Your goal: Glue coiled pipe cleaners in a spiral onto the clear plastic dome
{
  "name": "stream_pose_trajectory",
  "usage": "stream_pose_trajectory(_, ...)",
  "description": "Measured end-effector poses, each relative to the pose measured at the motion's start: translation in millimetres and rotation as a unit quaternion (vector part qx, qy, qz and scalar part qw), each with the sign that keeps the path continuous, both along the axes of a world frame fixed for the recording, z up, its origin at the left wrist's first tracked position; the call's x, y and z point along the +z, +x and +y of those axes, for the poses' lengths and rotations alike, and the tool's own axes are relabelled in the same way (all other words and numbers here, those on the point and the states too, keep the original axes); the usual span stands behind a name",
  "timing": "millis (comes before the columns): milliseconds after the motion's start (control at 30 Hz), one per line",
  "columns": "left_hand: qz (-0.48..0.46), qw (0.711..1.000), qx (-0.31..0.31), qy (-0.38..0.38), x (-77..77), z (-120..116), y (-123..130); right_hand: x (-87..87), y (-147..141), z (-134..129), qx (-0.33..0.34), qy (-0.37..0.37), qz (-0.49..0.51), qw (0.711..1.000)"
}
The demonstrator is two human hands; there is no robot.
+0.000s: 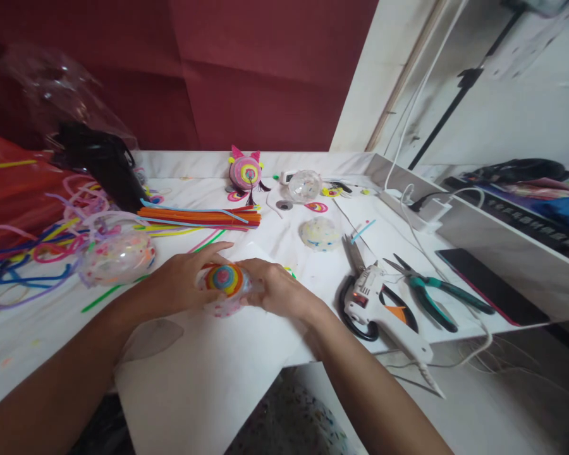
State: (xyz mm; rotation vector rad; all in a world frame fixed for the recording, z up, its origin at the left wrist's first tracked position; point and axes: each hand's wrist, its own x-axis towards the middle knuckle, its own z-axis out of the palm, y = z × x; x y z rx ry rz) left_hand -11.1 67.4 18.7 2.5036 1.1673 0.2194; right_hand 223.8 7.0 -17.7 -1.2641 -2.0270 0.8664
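Between my two hands is a clear dotted ball [222, 307] with a coiled disc [224, 280] of orange, yellow, blue and pink rings on its upper side. My left hand [189, 278] wraps round the ball's left side, one finger stretched past it. On the right side, my right hand [277, 284] presses its bent fingers against the ball. White paper [194, 379] lies beneath both hands. A pink eared ball [245, 172] with a ringed disc stands at the back of the table.
Orange pipe cleaners [199, 216] and a tangle of coloured ones lie left. A clear dotted ball [118, 256] sits near them. At right are a speckled dome [320, 234], white glue gun [384, 309], scissors [355, 256], green-handled pliers [436, 291] and a phone [488, 284].
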Motion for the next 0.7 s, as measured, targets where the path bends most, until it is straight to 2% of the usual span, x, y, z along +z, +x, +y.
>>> stream_pose_trajectory(233, -0.004, 0.998, -0.05, -0.037, 0.7, 9.9, 1.5, 7.3, -9.0, -16.8, -0.07, -0.016, -0.064, 0.995)
stream_pose_trajectory(400, 0.014, 0.993, -0.107, -0.052, 5.6, 21.1, 4.3, 8.8, -17.6, -42.2, -0.107, -0.008, -0.103, 0.989)
stream_pose_trajectory(467, 0.012, 0.991, -0.119, -0.056, 4.1, 25.6, 3.8, 5.7, -13.6, -59.0, -0.119, 0.045, -0.105, 0.986)
stream_pose_trajectory(533, 0.007, 0.99, -0.125, -0.061, 1.3, 29.6, 3.5, 2.7, -1.9, -80.0, -0.15, 0.152, -0.109, 0.971)
stream_pose_trajectory(633, 0.008, 0.99, -0.126, -0.067, -1.2, 34.2, 6.3, 1.3, 28.8, -114.6, -0.218, 0.32, -0.135, 0.912)
stream_pose_trajectory(700, 0.011, 0.989, -0.126, -0.073, -0.2, 36.7, 11.2, 0.6, 54.9, -135.4, -0.267, 0.354, -0.18, 0.878)
